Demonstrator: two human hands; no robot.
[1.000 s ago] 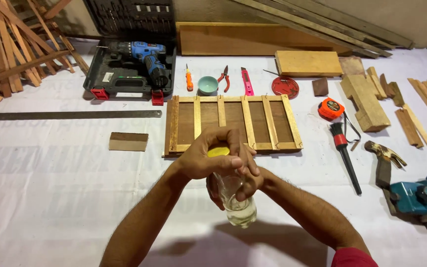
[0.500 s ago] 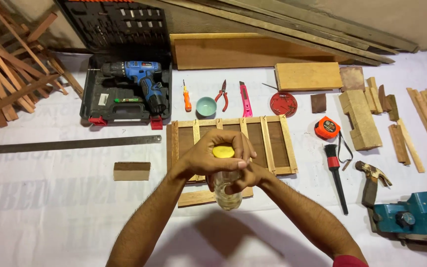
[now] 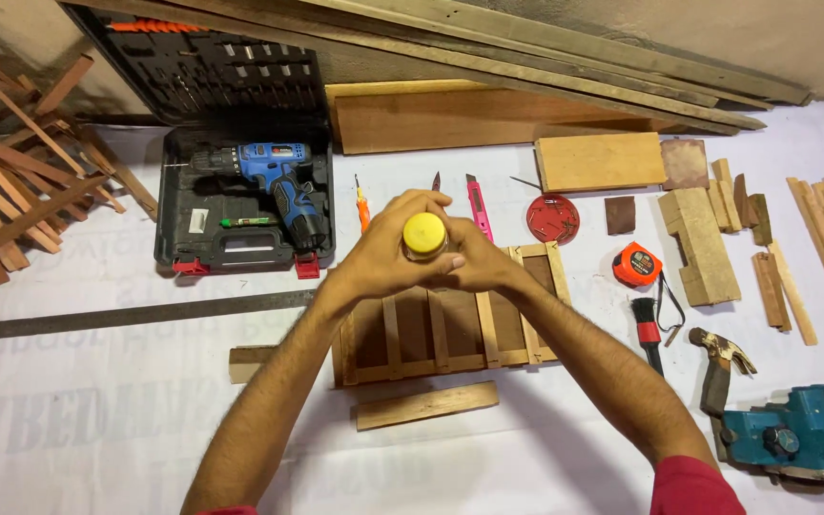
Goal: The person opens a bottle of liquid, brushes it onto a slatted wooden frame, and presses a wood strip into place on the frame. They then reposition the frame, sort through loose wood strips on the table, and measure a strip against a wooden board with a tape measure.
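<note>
Both my hands hold a small clear bottle with a yellow cap (image 3: 423,234), raised in front of me with the cap facing the camera. My left hand (image 3: 383,257) wraps the bottle from the left and my right hand (image 3: 477,259) closes on it from the right, fingers meeting over the top. The bottle's body is mostly hidden by my fingers. Beneath my hands lies a slatted wooden frame (image 3: 450,329) on the white table cover. A loose wooden strip (image 3: 425,404) lies just in front of the frame.
An open black case with a blue cordless drill (image 3: 278,186) sits at back left. A long metal ruler (image 3: 135,313), orange tape measure (image 3: 635,264), hammer (image 3: 717,367), brush (image 3: 648,329), blue planer (image 3: 798,431), red lid of nails (image 3: 552,218), wood blocks and planks surround the frame.
My hands have lifted the bottle up and away from me, so it now shows cap-on from above the frame. The view has tilted further toward the back of the table.
</note>
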